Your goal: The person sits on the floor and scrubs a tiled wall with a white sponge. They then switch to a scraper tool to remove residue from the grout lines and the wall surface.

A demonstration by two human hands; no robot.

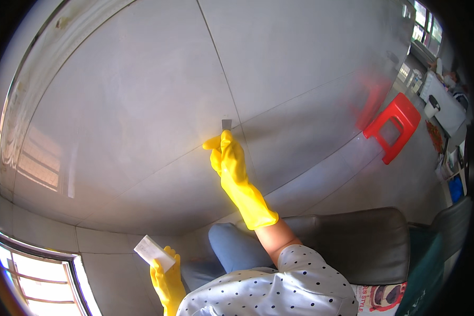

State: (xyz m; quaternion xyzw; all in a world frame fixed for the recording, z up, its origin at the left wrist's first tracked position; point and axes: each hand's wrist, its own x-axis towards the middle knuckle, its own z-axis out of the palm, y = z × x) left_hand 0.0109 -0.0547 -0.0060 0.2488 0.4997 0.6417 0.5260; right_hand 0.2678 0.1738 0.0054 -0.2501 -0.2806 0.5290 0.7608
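Note:
My right hand (231,160), in a long yellow rubber glove, reaches out to a glossy pale tiled wall (142,105). Its fingers close around a small scraper whose flat grey blade (226,124) sticks out past the fingertips, at the wall near a crossing of tile joints. The handle is hidden in the glove. Low on the left, my left hand (168,282), gloved in yellow too, grips a white rectangular block (154,252), perhaps a sponge. That block is held apart from the wall.
A red plastic stool (397,126) stands at the right, close to the wall. Dark padded seating (361,245) lies beside my right arm. At the lower left is a bright barred window (42,279). A cluttered white table (442,102) stands at the far right.

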